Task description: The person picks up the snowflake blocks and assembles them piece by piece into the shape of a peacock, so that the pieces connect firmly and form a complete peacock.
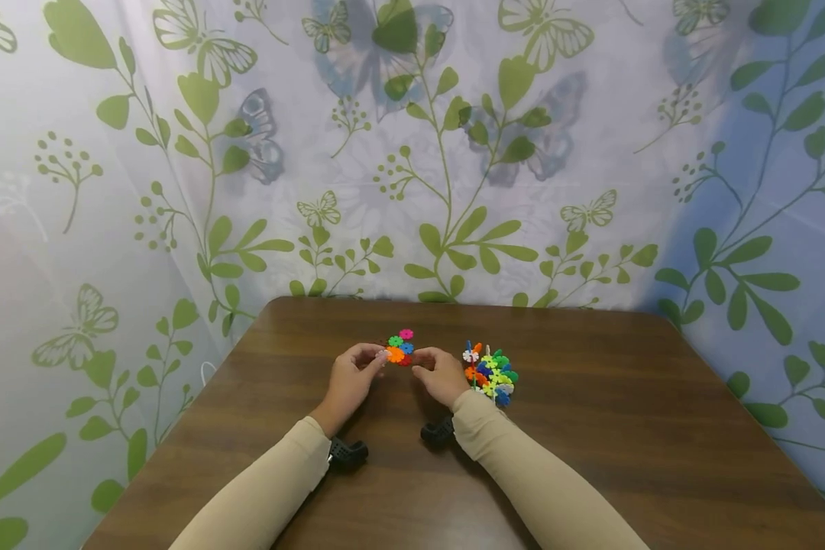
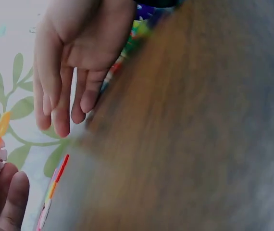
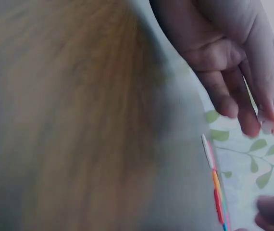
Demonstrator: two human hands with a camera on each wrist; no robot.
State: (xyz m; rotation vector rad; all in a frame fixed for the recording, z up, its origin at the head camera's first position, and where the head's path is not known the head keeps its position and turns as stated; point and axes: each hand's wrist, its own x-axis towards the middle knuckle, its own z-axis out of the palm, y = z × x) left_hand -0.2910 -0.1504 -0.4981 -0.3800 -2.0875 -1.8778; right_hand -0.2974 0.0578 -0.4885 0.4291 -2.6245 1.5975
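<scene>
My left hand (image 1: pixel 354 376) pinches a white flower-shaped disc (image 3: pixel 270 124) with an orange flower disc (image 1: pixel 395 354) joined to it. Facing it, my right hand (image 1: pixel 441 376) has loosely bent fingers with nothing between them, as the left wrist view shows. Between and just beyond the hands are more flower discs: a pink disc (image 1: pixel 406 334), a green disc (image 1: pixel 395 341), a blue disc (image 1: pixel 407 348) and a red disc (image 1: pixel 406 360). From the left wrist these flat discs (image 2: pixel 55 183) appear edge-on, low over the table. How they are joined is too small to tell.
Beside my right hand stands a heap of mixed flower discs (image 1: pixel 495 374) in green, yellow, blue, orange and white. Everything is on a brown wooden table (image 1: pixel 591 428). A leaf-and-butterfly patterned curtain (image 1: pixel 357 168) hangs behind its far edge.
</scene>
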